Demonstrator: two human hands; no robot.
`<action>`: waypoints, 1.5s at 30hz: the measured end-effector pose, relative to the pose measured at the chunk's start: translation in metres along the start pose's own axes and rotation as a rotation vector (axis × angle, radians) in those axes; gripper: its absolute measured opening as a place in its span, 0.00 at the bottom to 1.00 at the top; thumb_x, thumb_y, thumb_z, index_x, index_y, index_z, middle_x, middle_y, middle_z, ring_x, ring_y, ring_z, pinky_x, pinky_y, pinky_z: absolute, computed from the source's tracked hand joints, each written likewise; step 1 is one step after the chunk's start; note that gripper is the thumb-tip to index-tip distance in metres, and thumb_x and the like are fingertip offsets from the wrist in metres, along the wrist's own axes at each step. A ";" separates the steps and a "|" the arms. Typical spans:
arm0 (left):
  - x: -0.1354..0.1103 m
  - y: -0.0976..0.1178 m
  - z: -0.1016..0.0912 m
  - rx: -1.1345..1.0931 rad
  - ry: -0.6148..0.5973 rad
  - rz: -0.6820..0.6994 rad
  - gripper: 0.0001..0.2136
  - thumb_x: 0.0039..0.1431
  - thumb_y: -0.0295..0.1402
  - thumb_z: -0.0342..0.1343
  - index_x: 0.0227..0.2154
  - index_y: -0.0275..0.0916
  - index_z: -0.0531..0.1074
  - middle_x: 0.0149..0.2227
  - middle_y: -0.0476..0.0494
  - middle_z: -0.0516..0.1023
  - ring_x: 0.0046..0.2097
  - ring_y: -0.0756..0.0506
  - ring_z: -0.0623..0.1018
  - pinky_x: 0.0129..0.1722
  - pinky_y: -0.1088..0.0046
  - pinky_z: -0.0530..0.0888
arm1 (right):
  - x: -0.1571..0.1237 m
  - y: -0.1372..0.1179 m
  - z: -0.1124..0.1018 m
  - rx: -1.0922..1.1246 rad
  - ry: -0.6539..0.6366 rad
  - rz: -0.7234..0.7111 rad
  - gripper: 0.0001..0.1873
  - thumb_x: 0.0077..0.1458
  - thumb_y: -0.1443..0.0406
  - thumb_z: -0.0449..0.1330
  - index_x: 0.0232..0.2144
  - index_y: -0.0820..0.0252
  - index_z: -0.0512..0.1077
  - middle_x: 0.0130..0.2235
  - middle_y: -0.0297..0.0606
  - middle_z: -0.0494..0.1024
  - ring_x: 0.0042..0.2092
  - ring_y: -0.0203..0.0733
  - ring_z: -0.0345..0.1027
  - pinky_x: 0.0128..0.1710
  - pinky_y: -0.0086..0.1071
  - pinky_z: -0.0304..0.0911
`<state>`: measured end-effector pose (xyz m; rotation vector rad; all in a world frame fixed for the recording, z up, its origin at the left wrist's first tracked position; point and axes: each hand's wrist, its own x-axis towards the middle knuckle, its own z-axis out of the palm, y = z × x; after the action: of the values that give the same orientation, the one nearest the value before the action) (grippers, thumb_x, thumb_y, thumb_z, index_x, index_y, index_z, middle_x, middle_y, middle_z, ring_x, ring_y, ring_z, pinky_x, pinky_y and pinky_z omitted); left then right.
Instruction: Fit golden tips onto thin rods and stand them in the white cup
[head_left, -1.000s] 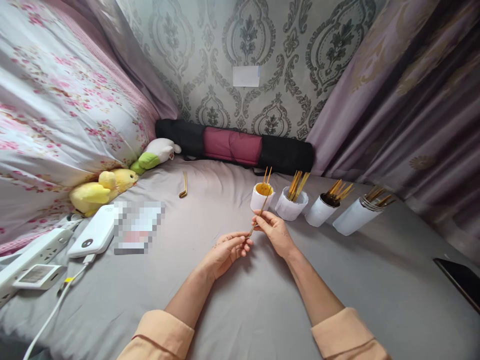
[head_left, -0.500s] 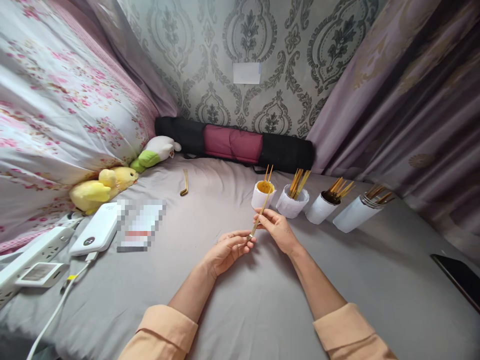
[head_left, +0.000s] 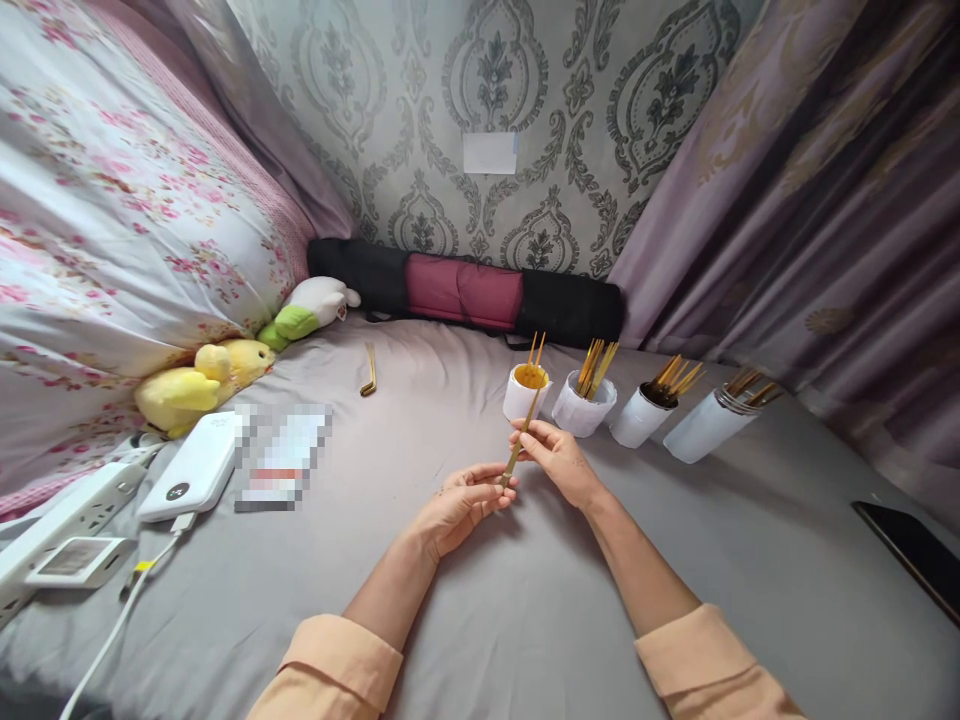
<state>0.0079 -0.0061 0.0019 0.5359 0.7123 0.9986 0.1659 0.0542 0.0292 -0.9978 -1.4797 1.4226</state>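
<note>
Between my two hands a thin bamboo skewer [head_left: 528,413] slants up and away, with a flat, wider lower end. My left hand [head_left: 466,505] pinches that lower end between thumb and fingers. Higher up, the fingers of my right hand [head_left: 561,462] are closed round the stem. The skewer's tip overlaps a white-wrapped cup [head_left: 521,402] with a yellow inside, which holds a few skewers; I cannot tell whether it touches. To its right stands a wider white cup [head_left: 585,414] with several skewers. Farther left, a small bundle of similar skewers [head_left: 368,385] lies on the grey sheet.
Two more wrapped containers, a white cup [head_left: 637,422] and a longer tilted one [head_left: 705,428], hold sticks. A black and maroon bag [head_left: 465,292] lies along the wall. Plush toys [head_left: 202,385], a power bank [head_left: 196,465] and a power strip [head_left: 75,525] are left; a phone [head_left: 911,550] is right.
The skewer seems turned slightly in my fingers, its flat end now showing differently. Both hands stay in nearly the same place, and the camera view has shifted a little.
</note>
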 end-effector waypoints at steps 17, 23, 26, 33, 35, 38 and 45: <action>-0.003 0.000 0.003 0.030 -0.023 -0.008 0.17 0.43 0.22 0.59 0.40 0.29 0.68 0.39 0.33 0.74 0.35 0.49 0.75 0.39 0.72 0.69 | 0.000 0.001 -0.002 0.006 -0.018 0.017 0.18 0.48 0.62 0.56 0.44 0.60 0.64 0.37 0.38 0.72 0.38 0.37 0.68 0.37 0.34 0.65; -0.002 -0.001 0.003 0.055 -0.033 0.002 0.17 0.43 0.23 0.60 0.39 0.30 0.69 0.38 0.34 0.74 0.35 0.49 0.74 0.38 0.73 0.69 | 0.003 0.001 -0.004 0.024 0.026 -0.005 0.21 0.46 0.63 0.58 0.44 0.58 0.63 0.37 0.38 0.72 0.36 0.37 0.69 0.36 0.34 0.65; -0.002 -0.001 0.002 0.057 -0.024 0.000 0.16 0.43 0.23 0.60 0.38 0.30 0.69 0.38 0.34 0.74 0.35 0.49 0.74 0.38 0.73 0.69 | 0.006 -0.001 -0.006 0.018 0.054 -0.027 0.22 0.46 0.64 0.58 0.45 0.58 0.62 0.37 0.37 0.72 0.36 0.36 0.69 0.36 0.33 0.65; -0.003 0.000 0.002 0.066 -0.015 -0.009 0.16 0.43 0.23 0.60 0.38 0.30 0.70 0.38 0.34 0.74 0.35 0.49 0.75 0.39 0.73 0.69 | 0.014 -0.007 -0.010 -0.019 0.119 -0.069 0.23 0.45 0.64 0.58 0.46 0.58 0.61 0.37 0.37 0.72 0.36 0.36 0.69 0.36 0.33 0.65; -0.003 0.000 0.003 0.069 -0.014 -0.011 0.16 0.43 0.23 0.60 0.38 0.30 0.70 0.38 0.34 0.74 0.34 0.49 0.75 0.38 0.74 0.69 | 0.016 -0.008 -0.009 -0.022 0.142 -0.075 0.24 0.44 0.64 0.58 0.46 0.58 0.61 0.37 0.37 0.72 0.35 0.36 0.69 0.35 0.33 0.65; -0.003 0.000 0.003 0.070 -0.010 -0.016 0.16 0.42 0.23 0.60 0.38 0.31 0.70 0.38 0.34 0.74 0.34 0.50 0.74 0.38 0.74 0.69 | 0.019 -0.011 -0.009 -0.027 0.187 -0.094 0.25 0.44 0.64 0.58 0.46 0.59 0.59 0.35 0.37 0.72 0.33 0.36 0.69 0.35 0.34 0.65; -0.004 0.001 0.004 0.079 -0.012 -0.024 0.16 0.41 0.23 0.61 0.37 0.31 0.70 0.38 0.35 0.75 0.34 0.50 0.75 0.37 0.74 0.69 | 0.027 -0.019 -0.013 -0.095 0.259 -0.149 0.28 0.43 0.63 0.58 0.48 0.58 0.57 0.34 0.36 0.72 0.31 0.36 0.69 0.33 0.34 0.67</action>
<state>0.0094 -0.0092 0.0065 0.6004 0.7487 0.9471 0.1694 0.0830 0.0498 -1.0634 -1.4078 1.0821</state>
